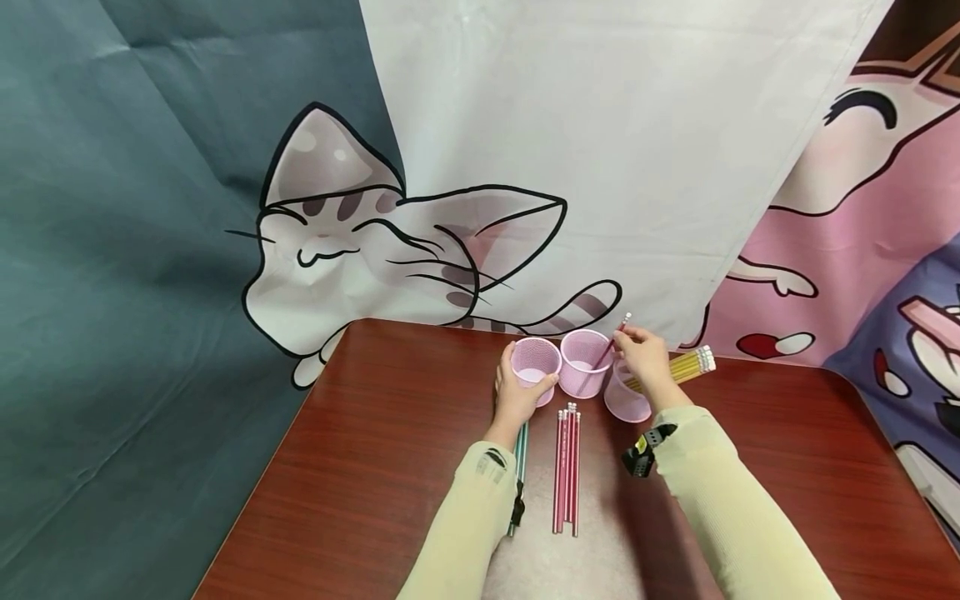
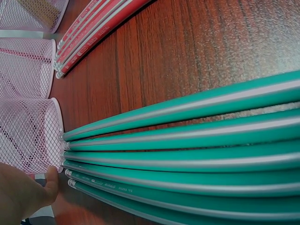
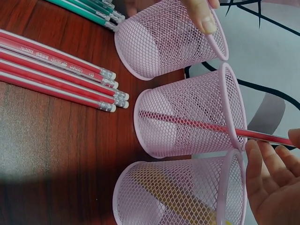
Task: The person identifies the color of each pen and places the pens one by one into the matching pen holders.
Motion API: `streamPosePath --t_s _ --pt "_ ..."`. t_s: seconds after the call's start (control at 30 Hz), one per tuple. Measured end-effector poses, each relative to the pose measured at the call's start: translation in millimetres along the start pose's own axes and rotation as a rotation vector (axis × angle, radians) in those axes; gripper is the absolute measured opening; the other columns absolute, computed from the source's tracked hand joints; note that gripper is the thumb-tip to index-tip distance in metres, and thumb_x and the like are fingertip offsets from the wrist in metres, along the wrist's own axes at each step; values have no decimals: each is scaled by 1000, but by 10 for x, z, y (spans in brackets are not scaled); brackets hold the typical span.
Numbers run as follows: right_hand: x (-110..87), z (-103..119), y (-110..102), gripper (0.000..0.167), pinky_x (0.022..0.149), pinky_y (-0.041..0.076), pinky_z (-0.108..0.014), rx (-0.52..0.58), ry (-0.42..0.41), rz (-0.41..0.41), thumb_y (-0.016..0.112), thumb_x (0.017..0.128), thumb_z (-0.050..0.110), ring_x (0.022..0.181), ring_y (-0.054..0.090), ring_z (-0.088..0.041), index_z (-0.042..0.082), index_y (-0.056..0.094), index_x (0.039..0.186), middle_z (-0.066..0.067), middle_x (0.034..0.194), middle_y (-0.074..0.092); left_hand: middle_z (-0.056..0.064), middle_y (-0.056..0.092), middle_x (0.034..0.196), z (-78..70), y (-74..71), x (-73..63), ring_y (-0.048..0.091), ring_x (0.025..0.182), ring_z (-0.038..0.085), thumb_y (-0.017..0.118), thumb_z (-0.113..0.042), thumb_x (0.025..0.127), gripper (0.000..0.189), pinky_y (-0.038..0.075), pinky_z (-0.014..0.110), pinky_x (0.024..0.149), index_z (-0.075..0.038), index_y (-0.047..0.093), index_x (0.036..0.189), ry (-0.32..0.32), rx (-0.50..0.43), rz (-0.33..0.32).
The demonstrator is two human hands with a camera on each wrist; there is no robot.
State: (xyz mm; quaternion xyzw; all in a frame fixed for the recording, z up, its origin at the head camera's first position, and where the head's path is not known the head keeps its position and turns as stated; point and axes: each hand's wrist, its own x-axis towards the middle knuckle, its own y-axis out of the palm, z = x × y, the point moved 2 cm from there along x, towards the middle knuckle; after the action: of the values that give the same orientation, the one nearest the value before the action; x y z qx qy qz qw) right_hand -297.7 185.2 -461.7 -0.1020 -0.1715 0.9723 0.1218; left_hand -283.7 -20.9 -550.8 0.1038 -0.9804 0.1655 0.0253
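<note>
In the head view, my left hand [image 1: 517, 393] grips the left pink mesh pencil cup [image 1: 536, 354], its thumb across the front near the rim. One red pencil [image 3: 197, 123] stands slanted inside the middle mesh cup [image 3: 192, 101], eraser end up. Near the pencil's upper end, my right hand [image 1: 643, 357] pinches it just above the cup's rim. Yellow pencils [image 1: 693, 362] lean out to the right from the third mesh cup [image 1: 626, 407], partly behind the right hand. The left cup looks bare of pencils inside.
Several red pencils [image 1: 567, 471] lie side by side on the brown table [image 1: 375, 467], in front of the cups. To their left are several green pencils [image 2: 187, 161], partly under the left forearm in the head view. A cat-print cloth [image 1: 480, 150] hangs behind the table.
</note>
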Motion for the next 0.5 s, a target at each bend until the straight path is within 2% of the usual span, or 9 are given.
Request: streamPosePath --t_s 0.1,0.3,0.5 --pt "-9 6 3 44 58 52 -26 24 5 40 50 93 14 65 60 -5 -4 44 133 -27 112 57 6 39 136 6 2 1 39 121 28 84 -37 62 95 33 46 98 -32 31 140 7 -1 -2" --pt "-38 10 10 52 57 51 -26 86 21 176 46 96 12 72 64 -11 -4 28 142 -33 126 45 7 40 135 21 6 -5 40 120 29 84 -37 63 94 34 47 97 -32 31 140 14 -5 -4" --pt "-51 3 7 53 60 52 -27 119 23 205 44 96 13 74 64 -10 -3 25 143 -31 131 42 6 40 135 16 4 2 40 120 28 84 -38 62 94 34 46 97 -32 31 140 17 -7 -8"
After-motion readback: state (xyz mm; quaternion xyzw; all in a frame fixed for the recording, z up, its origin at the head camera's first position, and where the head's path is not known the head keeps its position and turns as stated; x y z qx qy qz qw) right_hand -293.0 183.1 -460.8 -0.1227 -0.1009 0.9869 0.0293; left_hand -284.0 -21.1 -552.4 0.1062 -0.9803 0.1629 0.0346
